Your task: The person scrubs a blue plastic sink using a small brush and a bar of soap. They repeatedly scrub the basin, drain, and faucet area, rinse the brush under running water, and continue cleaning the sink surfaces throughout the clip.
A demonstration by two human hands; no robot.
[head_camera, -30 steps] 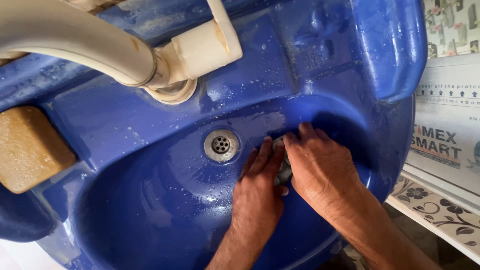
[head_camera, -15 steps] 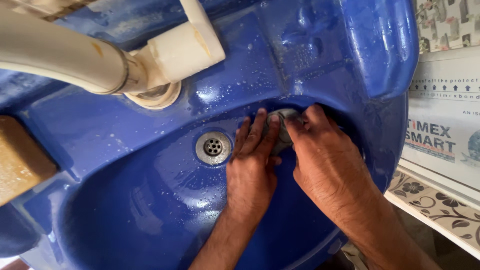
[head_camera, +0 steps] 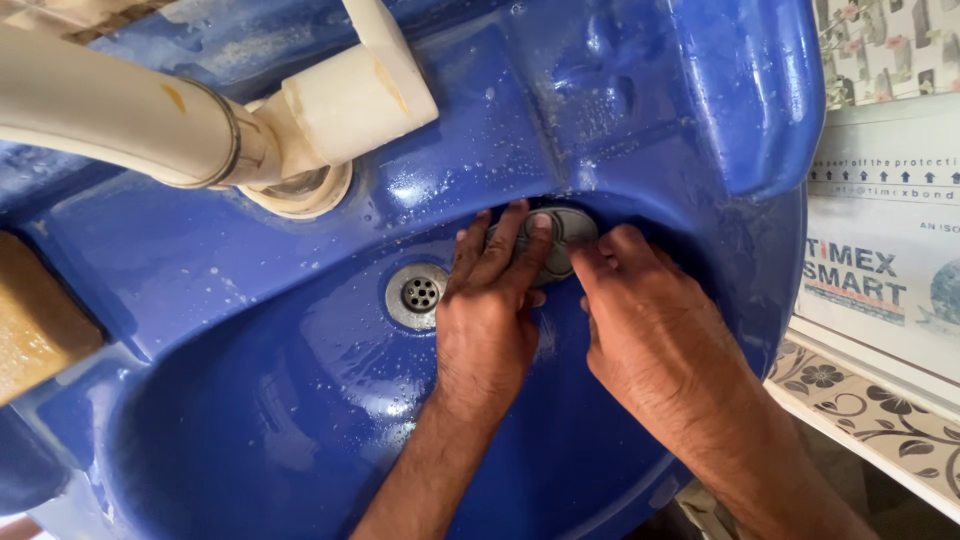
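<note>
Left hand point(head_camera: 487, 318) presses a grey round pad point(head_camera: 560, 240) flat against the blue basin point(head_camera: 300, 400) wall; right hand point(head_camera: 650, 330) pinches its edge, both grips grasping it; droplets remain around the drain point(head_camera: 417, 294) beside them.

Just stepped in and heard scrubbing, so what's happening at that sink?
A person is leaning over a wet blue sink, both bare hands down in the bowl. The left hand lies flat with its fingers pressed on a grey scrubbing pad against the back wall of the bowl, and the right hand touches the pad's edge from the other side. The metal drain sits just left of the hands, below the cream tap.
</note>
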